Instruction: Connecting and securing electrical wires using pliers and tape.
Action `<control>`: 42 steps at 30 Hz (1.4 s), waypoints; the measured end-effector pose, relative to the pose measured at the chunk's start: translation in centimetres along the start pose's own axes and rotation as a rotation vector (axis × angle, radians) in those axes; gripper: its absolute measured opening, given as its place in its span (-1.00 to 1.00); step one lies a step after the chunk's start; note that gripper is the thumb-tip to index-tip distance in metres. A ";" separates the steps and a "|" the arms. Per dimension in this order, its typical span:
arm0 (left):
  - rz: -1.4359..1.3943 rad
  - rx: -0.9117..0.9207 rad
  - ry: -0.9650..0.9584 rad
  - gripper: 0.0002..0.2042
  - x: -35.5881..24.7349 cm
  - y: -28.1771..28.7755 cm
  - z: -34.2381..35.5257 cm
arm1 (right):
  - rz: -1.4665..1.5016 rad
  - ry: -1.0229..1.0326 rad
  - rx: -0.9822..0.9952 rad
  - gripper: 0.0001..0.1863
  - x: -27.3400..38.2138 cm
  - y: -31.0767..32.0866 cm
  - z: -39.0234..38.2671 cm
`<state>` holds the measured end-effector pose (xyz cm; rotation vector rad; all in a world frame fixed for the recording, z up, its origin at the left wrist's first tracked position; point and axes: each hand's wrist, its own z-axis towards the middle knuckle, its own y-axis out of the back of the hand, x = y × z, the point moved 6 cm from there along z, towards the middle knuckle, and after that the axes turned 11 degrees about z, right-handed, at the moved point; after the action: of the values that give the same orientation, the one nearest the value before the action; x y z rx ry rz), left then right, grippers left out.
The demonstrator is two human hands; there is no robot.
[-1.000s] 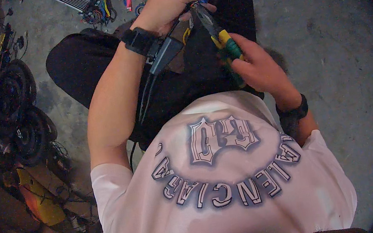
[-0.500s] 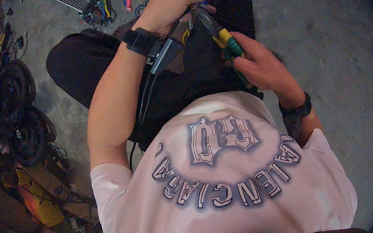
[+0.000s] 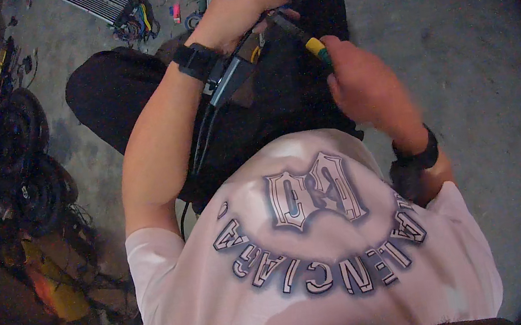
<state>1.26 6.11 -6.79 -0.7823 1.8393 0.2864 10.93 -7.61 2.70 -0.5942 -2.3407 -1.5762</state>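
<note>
Pliers with yellow-and-green grips are closed in my right hand, which covers most of their handles. Their dark metal jaws reach up and left to the fingertips of my left hand. That hand pinches the end of a thin black cable, and the jaws meet it there; the exact contact is too small to make out. Below my left wrist lies a slim grey box-shaped part, with black cables trailing from its lower end across my dark trousers. Something yellow shows beside its upper end.
On the floor at the upper left lie a finned metal unit, a bundle of coloured wires and a small pink-and-red item. Dark wheels and tangled parts fill the left side, with a yellow-orange piece lower down.
My right hand has shifted its grip and rolled over the pliers' handles, hiding more of them. My left hand stays nearly in place at the cable end.
</note>
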 end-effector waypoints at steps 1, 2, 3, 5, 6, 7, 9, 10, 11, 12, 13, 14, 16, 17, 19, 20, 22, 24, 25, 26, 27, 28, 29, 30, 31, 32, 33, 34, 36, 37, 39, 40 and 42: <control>-0.003 0.004 0.002 -0.82 0.1 -0.1 0.1 | -0.167 -0.032 -0.027 -0.61 0.2 -0.1 0.1; -0.038 -0.004 0.009 -0.82 0.2 -0.2 0.3 | -0.165 -0.032 -0.026 -0.61 0.5 -0.5 0.2; -0.072 -0.012 0.014 -0.81 0.4 -0.2 0.4 | -0.277 -0.074 -0.054 -0.61 0.7 -0.6 0.4; -0.054 -0.016 0.006 -0.81 0.6 -0.2 0.8 | -0.389 -0.115 -0.081 -0.62 0.8 -0.6 0.6; -0.035 -0.033 -0.021 -0.80 0.5 0.0 0.9 | -0.393 -0.084 -0.098 -0.62 1.1 -0.6 0.6; -0.036 -0.021 -0.006 -0.80 0.7 0.0 1.2 | -0.397 -0.054 -0.114 -0.62 1.1 -0.4 0.8; -0.043 -0.021 0.003 -0.80 1.1 -0.2 1.4 | -0.325 -0.077 -0.063 -0.60 0.4 -0.3 0.5; -0.042 -0.023 0.002 -0.80 1.1 -0.2 1.7 | -0.252 -0.090 -0.006 -0.58 -0.2 -0.3 0.5; -0.051 -0.015 0.004 -0.80 1.1 -0.5 2.0 | -0.255 -0.094 -0.014 -0.58 -0.8 0.2 0.3; -0.064 -0.008 0.002 -0.80 1.1 -0.6 2.4 | -0.162 -0.067 -0.003 -0.54 -1.2 0.3 0.4; -0.061 -0.010 0.008 -0.80 1.1 -0.8 2.5 | -0.090 -0.028 -0.017 -0.51 -1.4 0.6 0.1; -0.062 -0.012 0.005 -0.80 1.1 -1.0 2.6 | -0.068 -0.039 0.007 -0.51 -1.9 0.6 0.0; -0.063 -0.009 -0.002 -0.80 1.2 -1.5 2.2 | 0.006 -0.093 0.054 -0.44 -2.5 0.2 -1.1; -0.071 0.025 -0.023 -0.80 1.0 -1.9 2.3 | 0.012 -0.072 0.000 -0.44 -2.4 0.6 -1.7; -0.079 0.031 -0.024 -0.80 0.9 -1.6 1.7 | 0.140 -0.121 0.034 -0.39 -2.7 0.1 -2.5; -0.095 0.053 -0.031 -0.80 0.7 -1.5 1.4 | 0.132 -0.175 0.058 -0.39 -3.0 -0.1 -2.9; -0.109 0.076 -0.040 -0.81 0.4 -1.3 0.9 | 0.219 -0.042 -0.065 -0.39 -2.2 0.5 -3.5; -0.092 0.063 -0.022 -0.80 0.5 -1.0 0.4 | 0.264 -0.073 -0.071 -0.39 -2.5 0.4 -4.3; -0.091 0.062 -0.013 -0.80 0.7 -0.9 0.1 | 0.300 -0.113 -0.091 -0.40 -2.8 0.2 -4.6; -0.085 0.046 -0.010 -0.79 0.8 -0.9 0.0 | 0.301 -0.102 -0.093 -0.40 -2.8 0.0 -4.7; -0.077 0.030 -0.008 -0.78 1.1 -0.8 -0.1 | 0.357 -0.109 -0.135 -0.42 -3.0 0.0 -4.7; -0.072 0.030 -0.011 -0.78 1.2 -0.8 -0.1 | 0.416 -0.146 -0.177 -0.45 -3.5 -0.1 -4.8; -0.077 0.045 0.000 -0.77 1.4 -0.7 -0.1 | 0.423 -0.107 -0.165 -0.45 -3.6 -0.3 -4.2; -0.068 0.046 0.019 -0.77 1.6 -0.5 0.0 | 0.500 -0.145 -0.195 -0.44 -4.0 -0.6 -3.7; -0.077 0.073 -0.001 -0.77 1.7 -0.4 0.0 | 0.575 -0.182 -0.223 -0.43 -4.6 -0.8 -3.0; -0.113 0.075 0.008 -0.76 1.9 -0.1 0.1 | 0.575 -0.179 -0.222 -0.43 -4.9 -1.0 -2.2; -0.146 0.077 0.016 -0.76 2.1 0.2 0.2 | 0.527 -0.135 -0.274 -0.43 -5.0 -0.8 -1.2; -0.144 0.076 0.014 -0.76 2.2 0.6 0.3 | 0.474 -0.104 -0.323 -0.42 -5.0 -0.6 -0.2; -0.168 0.107 -0.016 -0.75 2.3 1.2 0.5 | 0.359 -0.017 -0.388 -0.42 -4.9 -0.3 1.6; -0.178 0.121 -0.037 -0.75 2.4 1.3 0.6 | 0.231 0.087 -0.463 -0.41 -4.4 0.1 2.3; -0.164 0.086 -0.011 -0.76 3.2 1.8 1.0 | 0.185 0.025 -0.435 -0.40 -5.0 -0.4 3.9; -0.164 0.085 -0.013 -0.76 3.5 1.8 1.3 | 0.129 0.049 -0.461 -0.39 -5.1 -0.4 4.4; -0.206 0.096 -0.017 -0.77 4.2 1.2 1.9 | 0.160 0.011 -0.437 -0.39 -5.8 -0.9 5.3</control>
<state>0.98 6.44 -11.50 -0.8907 1.7269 0.0716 15.73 -4.10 -2.51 -0.8362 -1.8877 -2.0146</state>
